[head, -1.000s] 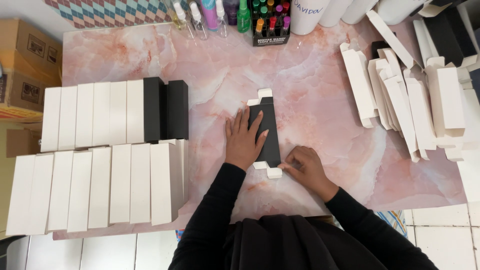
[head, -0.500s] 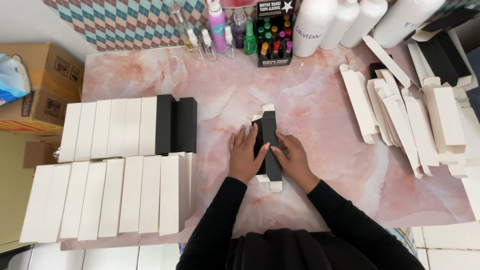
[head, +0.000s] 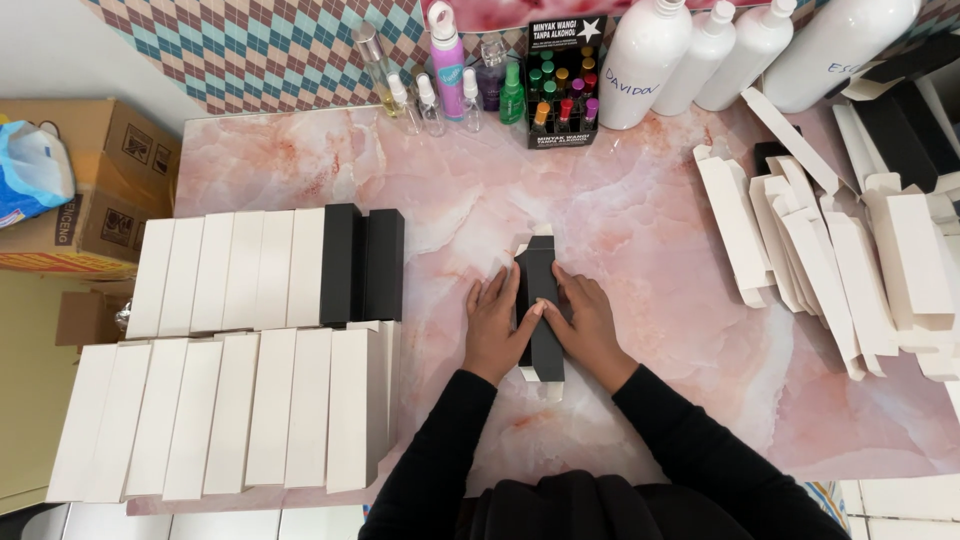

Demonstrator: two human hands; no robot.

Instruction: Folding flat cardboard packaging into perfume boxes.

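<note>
A long black carton (head: 541,300) lies in the middle of the pink marble desk (head: 640,210), its length running from 12 to 6 o'clock, with white flaps showing at both ends. The left hand (head: 492,328) lies flat against its 9 o'clock side, fingers stretched and pointing to 12 o'clock. The right hand (head: 590,325) presses from the 3 o'clock side, its thumb resting on top of the carton. So both hands squeeze the carton between them.

At 9 o'clock from the hands, finished white boxes (head: 230,400) lie in two rows, with two black boxes (head: 362,262) at the end of the upper row. At 3 o'clock, flat unfolded cartons (head: 830,250) lie in a loose heap. At 12 o'clock, small spray bottles (head: 430,90) and big white bottles (head: 700,55) stand along the desk edge.
</note>
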